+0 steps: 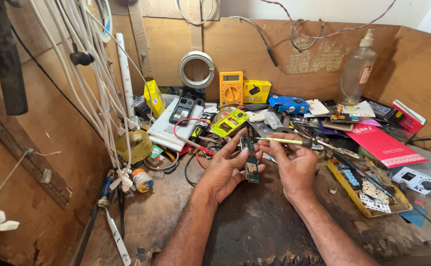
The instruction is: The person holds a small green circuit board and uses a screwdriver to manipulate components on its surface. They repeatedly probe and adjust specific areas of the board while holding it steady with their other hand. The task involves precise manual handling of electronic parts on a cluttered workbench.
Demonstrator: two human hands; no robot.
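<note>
My left hand [224, 170] holds a small green phone circuit board [249, 160] upright between thumb and fingers, over the dark worn bench top [255, 226]. My right hand [294, 165] grips a thin yellow-handled screwdriver [287, 141] lying sideways, with its tip at the upper end of the board. Both forearms reach in from the bottom edge.
A yellow multimeter [231, 88] and yellow box stand at the back wall. A lime phone frame [230, 123], a black phone [182, 110], a red booklet [383, 145], a yellow parts tray [368, 192], a plastic bottle [357, 71] and hanging white cables [97, 88] crowd the bench.
</note>
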